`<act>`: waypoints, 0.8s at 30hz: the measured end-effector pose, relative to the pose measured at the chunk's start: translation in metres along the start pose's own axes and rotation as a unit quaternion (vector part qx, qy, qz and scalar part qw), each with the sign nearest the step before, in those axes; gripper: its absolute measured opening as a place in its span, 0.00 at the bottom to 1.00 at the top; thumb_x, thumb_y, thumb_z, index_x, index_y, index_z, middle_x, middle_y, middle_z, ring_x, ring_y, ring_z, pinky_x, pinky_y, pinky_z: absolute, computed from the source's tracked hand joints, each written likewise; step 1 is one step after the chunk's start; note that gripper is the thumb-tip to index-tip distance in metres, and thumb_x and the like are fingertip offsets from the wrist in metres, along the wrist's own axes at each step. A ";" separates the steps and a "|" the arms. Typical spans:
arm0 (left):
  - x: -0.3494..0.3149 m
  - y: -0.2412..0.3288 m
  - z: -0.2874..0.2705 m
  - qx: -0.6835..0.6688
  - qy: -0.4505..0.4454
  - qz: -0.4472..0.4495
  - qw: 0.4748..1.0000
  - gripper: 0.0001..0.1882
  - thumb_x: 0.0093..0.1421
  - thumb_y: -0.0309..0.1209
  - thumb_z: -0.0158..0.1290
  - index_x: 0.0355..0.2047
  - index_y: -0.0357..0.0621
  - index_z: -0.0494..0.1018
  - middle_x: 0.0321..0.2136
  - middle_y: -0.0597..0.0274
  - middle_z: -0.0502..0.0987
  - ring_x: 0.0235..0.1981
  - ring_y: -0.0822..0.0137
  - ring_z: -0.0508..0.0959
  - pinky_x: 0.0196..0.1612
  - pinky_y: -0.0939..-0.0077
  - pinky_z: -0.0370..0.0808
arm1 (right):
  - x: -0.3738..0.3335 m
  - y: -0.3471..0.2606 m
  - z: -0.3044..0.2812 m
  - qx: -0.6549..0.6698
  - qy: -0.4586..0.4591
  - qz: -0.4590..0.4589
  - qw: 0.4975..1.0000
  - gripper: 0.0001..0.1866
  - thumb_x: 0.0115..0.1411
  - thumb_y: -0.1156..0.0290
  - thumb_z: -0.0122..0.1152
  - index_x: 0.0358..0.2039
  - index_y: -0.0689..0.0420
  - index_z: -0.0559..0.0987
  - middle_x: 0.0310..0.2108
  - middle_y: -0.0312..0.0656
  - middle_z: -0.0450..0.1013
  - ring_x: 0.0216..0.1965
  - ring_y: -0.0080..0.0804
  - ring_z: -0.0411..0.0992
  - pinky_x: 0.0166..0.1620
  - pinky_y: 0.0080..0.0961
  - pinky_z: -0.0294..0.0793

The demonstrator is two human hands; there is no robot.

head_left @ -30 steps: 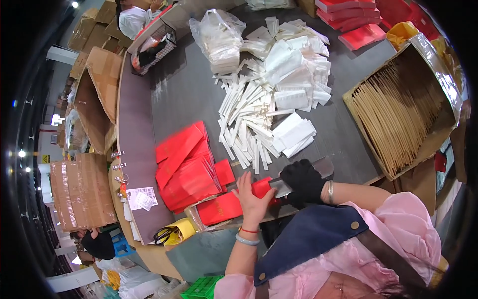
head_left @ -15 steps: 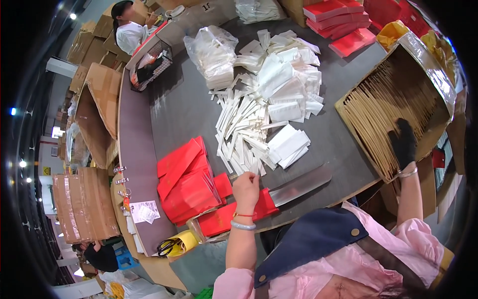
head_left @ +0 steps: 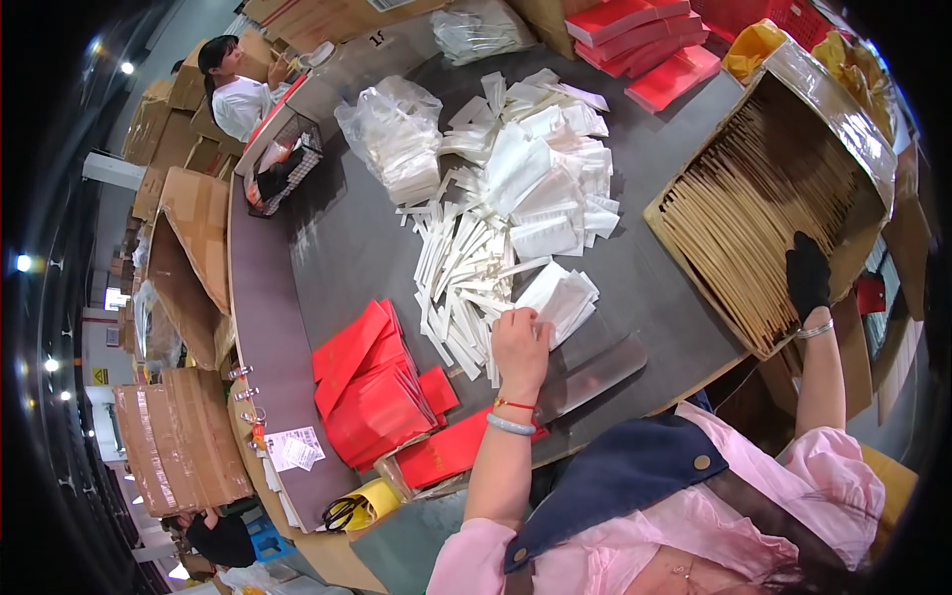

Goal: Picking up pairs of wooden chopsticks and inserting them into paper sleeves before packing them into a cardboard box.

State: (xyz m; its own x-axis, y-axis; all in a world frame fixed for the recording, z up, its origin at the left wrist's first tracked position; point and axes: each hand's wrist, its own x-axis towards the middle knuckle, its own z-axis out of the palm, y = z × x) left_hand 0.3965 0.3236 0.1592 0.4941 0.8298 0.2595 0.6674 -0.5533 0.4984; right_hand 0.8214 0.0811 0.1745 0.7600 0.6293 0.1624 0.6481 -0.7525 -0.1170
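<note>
My bare left hand (head_left: 521, 347), with a bracelet and red cord on its wrist, is over the near end of the white paper strips (head_left: 461, 268). Its fingers curl together beside a small stack of white paper packets (head_left: 567, 296); whatever they pinch is hidden. Under that wrist lies a red sleeve (head_left: 451, 451), and beyond it a shiny grey strip with a rounded end (head_left: 605, 375). In a black glove, my right hand (head_left: 808, 278) rests with fingers stretched out on a tight row of thin brown slats (head_left: 739, 223) inside an open cardboard box (head_left: 873, 129).
Red envelopes (head_left: 367, 397) lie left on the grey table. Farther back are a bagged white stack (head_left: 402, 139), a heap of white packets (head_left: 545, 178) and red stacks (head_left: 640, 40). A wire basket (head_left: 285, 164) hangs at the left wall. Another person (head_left: 238, 94) works beyond.
My left hand has moved right and slightly away from me, to the small packet stack. My right hand stays on the brown slats. The whole view has shifted a little.
</note>
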 end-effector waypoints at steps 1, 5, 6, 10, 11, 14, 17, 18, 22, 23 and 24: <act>0.000 0.001 -0.001 -0.001 -0.001 0.000 1.000 0.15 0.47 0.30 0.65 0.34 0.43 0.74 0.30 0.57 0.74 0.33 0.52 0.74 0.38 0.60 0.71 | 0.001 0.002 0.003 -0.001 0.000 0.001 1.000 0.20 0.63 0.67 0.47 0.53 0.63 0.72 0.51 0.52 0.71 0.53 0.50 0.69 0.57 0.38 0.66; -0.002 0.027 -0.037 -0.138 -0.108 -0.132 0.976 0.11 0.48 0.30 0.64 0.30 0.42 0.75 0.22 0.58 0.75 0.27 0.57 0.75 0.33 0.62 0.72 | 0.001 0.002 -0.005 0.148 0.141 0.024 0.978 0.16 0.66 0.69 0.48 0.51 0.62 0.73 0.45 0.48 0.73 0.47 0.40 0.72 0.52 0.30 0.69; -0.006 0.034 -0.052 -0.232 -0.171 -0.214 0.933 0.10 0.48 0.30 0.64 0.29 0.41 0.76 0.20 0.59 0.75 0.25 0.59 0.75 0.31 0.65 0.73 | -0.003 -0.008 -0.016 0.249 0.155 0.024 0.956 0.14 0.69 0.67 0.49 0.49 0.60 0.75 0.39 0.44 0.75 0.42 0.31 0.73 0.47 0.25 0.71; -0.050 0.021 -0.063 -0.082 -0.247 -0.065 0.963 0.12 0.44 0.30 0.66 0.30 0.45 0.78 0.23 0.62 0.75 0.28 0.61 0.75 0.34 0.65 0.72 | -0.050 -0.122 -0.056 0.459 -0.060 -0.143 0.875 0.11 0.64 0.75 0.54 0.47 0.59 0.76 0.29 0.38 0.69 0.33 0.24 0.69 0.37 0.23 0.68; -0.057 0.023 -0.064 -0.079 -0.245 -0.070 0.964 0.12 0.44 0.30 0.66 0.30 0.45 0.78 0.23 0.62 0.75 0.28 0.61 0.75 0.34 0.65 0.72 | -0.057 -0.150 -0.062 0.390 -0.121 -0.197 0.891 0.11 0.62 0.77 0.55 0.45 0.60 0.77 0.27 0.38 0.68 0.31 0.26 0.68 0.34 0.25 0.67; -0.069 0.027 -0.066 -0.017 -0.168 -0.054 0.984 0.21 0.39 0.33 0.69 0.37 0.49 0.79 0.34 0.62 0.75 0.40 0.57 0.73 0.45 0.63 0.69 | -0.075 -0.199 -0.036 0.437 -0.162 -0.381 0.799 0.10 0.56 0.74 0.60 0.40 0.54 0.80 0.25 0.41 0.69 0.28 0.37 0.70 0.31 0.32 0.68; -0.083 0.020 -0.077 -0.027 -0.070 -0.036 0.997 0.28 0.38 0.33 0.70 0.43 0.46 0.77 0.37 0.59 0.74 0.43 0.56 0.71 0.47 0.63 0.69 | -0.092 -0.201 -0.015 0.311 -0.227 -0.419 0.823 0.11 0.54 0.70 0.62 0.40 0.49 0.81 0.25 0.43 0.71 0.27 0.43 0.70 0.30 0.37 0.69; -0.087 0.017 -0.079 -0.028 -0.070 -0.037 0.996 0.28 0.38 0.33 0.70 0.43 0.46 0.77 0.37 0.59 0.74 0.43 0.56 0.71 0.47 0.63 0.69 | -0.095 -0.197 -0.006 0.249 -0.236 -0.437 0.831 0.13 0.53 0.68 0.63 0.41 0.46 0.81 0.25 0.43 0.71 0.26 0.44 0.71 0.29 0.40 0.69; -0.102 0.009 -0.085 0.045 -0.133 -0.003 0.990 0.36 0.36 0.35 0.71 0.49 0.41 0.74 0.46 0.58 0.72 0.51 0.54 0.68 0.53 0.60 0.64 | -0.099 -0.196 0.005 0.169 -0.169 -0.496 0.835 0.13 0.54 0.65 0.63 0.41 0.44 0.81 0.26 0.43 0.72 0.25 0.43 0.71 0.28 0.40 0.69; -0.104 0.006 -0.080 0.026 -0.123 0.000 0.992 0.37 0.36 0.36 0.71 0.49 0.41 0.73 0.48 0.58 0.72 0.51 0.53 0.67 0.54 0.60 0.63 | -0.100 -0.200 0.009 0.167 -0.208 -0.493 0.828 0.12 0.53 0.63 0.63 0.40 0.44 0.81 0.27 0.43 0.72 0.28 0.43 0.72 0.31 0.38 0.70; -0.106 0.006 -0.076 0.006 -0.114 0.005 0.993 0.37 0.36 0.36 0.71 0.49 0.41 0.73 0.50 0.59 0.71 0.52 0.53 0.67 0.56 0.59 0.62 | -0.102 -0.205 0.013 0.164 -0.247 -0.489 0.820 0.12 0.53 0.60 0.63 0.39 0.44 0.81 0.29 0.44 0.73 0.32 0.42 0.73 0.34 0.37 0.72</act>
State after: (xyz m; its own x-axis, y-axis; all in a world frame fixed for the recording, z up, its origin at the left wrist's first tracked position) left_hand 0.3060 0.2379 0.1976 0.6124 0.7875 0.0697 0.6683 -0.5628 0.4864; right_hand 0.6121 0.1739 0.1688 -0.2574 0.9636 -0.0717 0.8759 0.2014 -0.4385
